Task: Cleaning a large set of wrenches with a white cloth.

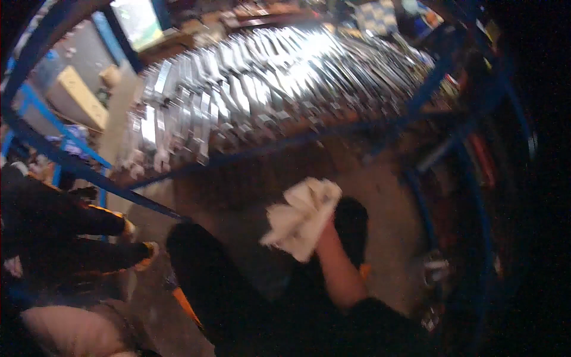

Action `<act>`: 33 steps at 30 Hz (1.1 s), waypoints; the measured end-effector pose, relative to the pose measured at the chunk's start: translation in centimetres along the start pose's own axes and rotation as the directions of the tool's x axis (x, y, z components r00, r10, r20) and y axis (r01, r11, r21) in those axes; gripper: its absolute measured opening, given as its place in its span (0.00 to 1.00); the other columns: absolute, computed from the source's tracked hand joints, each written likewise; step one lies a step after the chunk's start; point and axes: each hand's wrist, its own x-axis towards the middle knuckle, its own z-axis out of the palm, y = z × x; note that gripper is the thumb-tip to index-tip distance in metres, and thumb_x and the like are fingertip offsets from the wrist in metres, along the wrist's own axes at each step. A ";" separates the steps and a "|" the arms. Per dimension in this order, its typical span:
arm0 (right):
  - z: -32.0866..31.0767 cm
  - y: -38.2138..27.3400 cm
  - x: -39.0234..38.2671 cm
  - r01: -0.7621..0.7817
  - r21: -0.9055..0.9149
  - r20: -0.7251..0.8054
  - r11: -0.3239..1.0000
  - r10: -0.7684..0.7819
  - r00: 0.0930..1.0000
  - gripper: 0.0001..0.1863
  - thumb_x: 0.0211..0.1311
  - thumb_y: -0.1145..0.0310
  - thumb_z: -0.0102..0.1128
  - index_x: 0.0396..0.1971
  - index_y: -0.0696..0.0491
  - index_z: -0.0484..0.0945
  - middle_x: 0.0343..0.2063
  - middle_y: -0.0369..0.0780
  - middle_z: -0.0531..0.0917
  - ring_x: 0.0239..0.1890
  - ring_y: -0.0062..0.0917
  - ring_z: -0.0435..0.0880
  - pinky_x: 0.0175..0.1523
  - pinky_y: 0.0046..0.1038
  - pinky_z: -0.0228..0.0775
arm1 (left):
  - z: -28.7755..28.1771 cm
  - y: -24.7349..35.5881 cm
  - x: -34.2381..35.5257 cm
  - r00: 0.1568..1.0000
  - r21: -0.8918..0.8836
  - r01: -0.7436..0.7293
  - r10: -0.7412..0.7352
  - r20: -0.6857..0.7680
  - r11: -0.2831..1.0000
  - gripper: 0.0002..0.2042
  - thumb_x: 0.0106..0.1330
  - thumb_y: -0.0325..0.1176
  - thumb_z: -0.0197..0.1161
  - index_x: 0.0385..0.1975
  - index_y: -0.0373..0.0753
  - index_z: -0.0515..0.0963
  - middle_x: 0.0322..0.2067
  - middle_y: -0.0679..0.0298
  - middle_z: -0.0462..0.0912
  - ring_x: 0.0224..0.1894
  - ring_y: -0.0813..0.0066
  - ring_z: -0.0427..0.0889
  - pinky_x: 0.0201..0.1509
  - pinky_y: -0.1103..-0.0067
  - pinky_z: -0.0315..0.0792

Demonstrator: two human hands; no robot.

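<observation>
My right hand [326, 235] is closed on a crumpled cream cloth [302, 217], held above my knees and short of the bench's front edge. The cloth covers most of the fingers. Beyond it, rows of shiny metal open-ended wrenches [235, 98] lie side by side on the bench, apart from the hand. A blurred skin-coloured shape [77, 333] shows at the lower left; I cannot tell whether it is my left hand or arm, and no fingers can be made out there.
Blue metal frame bars [77, 172] run along the left and the bench's front, with more bars [476, 196] at right. At left are a person's dark-clothed legs [77, 238]. A pale yellow board or box [83, 98] stands behind. My dark-trousered knees [202, 256] fill the lower middle.
</observation>
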 end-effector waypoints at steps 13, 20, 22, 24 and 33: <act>1.8 -6.5 0.7 -0.042 0.403 0.231 0.914 -0.057 0.971 0.12 0.59 0.54 0.47 0.24 0.45 0.63 0.23 0.30 0.66 0.29 0.20 0.67 0.35 0.25 0.61 | -0.8 0.9 2.1 0.986 0.040 -0.103 0.107 -0.126 0.994 0.29 0.62 0.47 0.53 0.57 0.39 0.52 0.55 0.54 0.51 0.54 0.56 0.51 0.57 0.62 0.53; 1.6 -5.9 -1.1 -0.077 0.372 0.277 0.925 -0.032 0.960 0.12 0.56 0.55 0.49 0.27 0.47 0.63 0.25 0.31 0.66 0.32 0.20 0.68 0.38 0.25 0.61 | -1.4 2.6 0.3 0.973 0.067 -0.128 0.139 -0.186 0.989 0.27 0.62 0.45 0.54 0.55 0.38 0.55 0.52 0.54 0.54 0.51 0.59 0.54 0.54 0.64 0.55; 0.9 -6.0 -2.3 0.060 0.296 0.367 0.953 -0.171 0.915 0.12 0.56 0.56 0.50 0.28 0.47 0.63 0.26 0.31 0.66 0.33 0.21 0.68 0.39 0.25 0.61 | -1.9 2.8 0.2 0.986 0.095 -0.084 0.097 -0.134 0.992 0.26 0.62 0.44 0.54 0.55 0.38 0.56 0.51 0.54 0.55 0.50 0.59 0.55 0.53 0.65 0.56; 3.3 -5.2 -0.2 -0.158 0.631 0.476 0.760 -0.218 0.852 0.17 0.59 0.51 0.49 0.16 0.43 0.60 0.15 0.28 0.60 0.19 0.16 0.59 0.23 0.20 0.54 | -2.6 2.6 -0.4 0.985 0.145 -0.068 0.089 -0.146 0.987 0.25 0.62 0.43 0.54 0.54 0.38 0.57 0.51 0.54 0.56 0.49 0.60 0.56 0.53 0.66 0.56; -2.5 0.5 1.4 0.027 0.440 0.101 0.897 -0.079 0.992 0.18 0.64 0.49 0.42 0.23 0.46 0.66 0.24 0.30 0.70 0.26 0.19 0.67 0.34 0.23 0.65 | 0.2 2.6 -1.6 0.998 0.135 0.025 -0.018 -0.054 0.991 0.22 0.62 0.41 0.55 0.51 0.37 0.60 0.47 0.55 0.60 0.45 0.63 0.60 0.49 0.68 0.59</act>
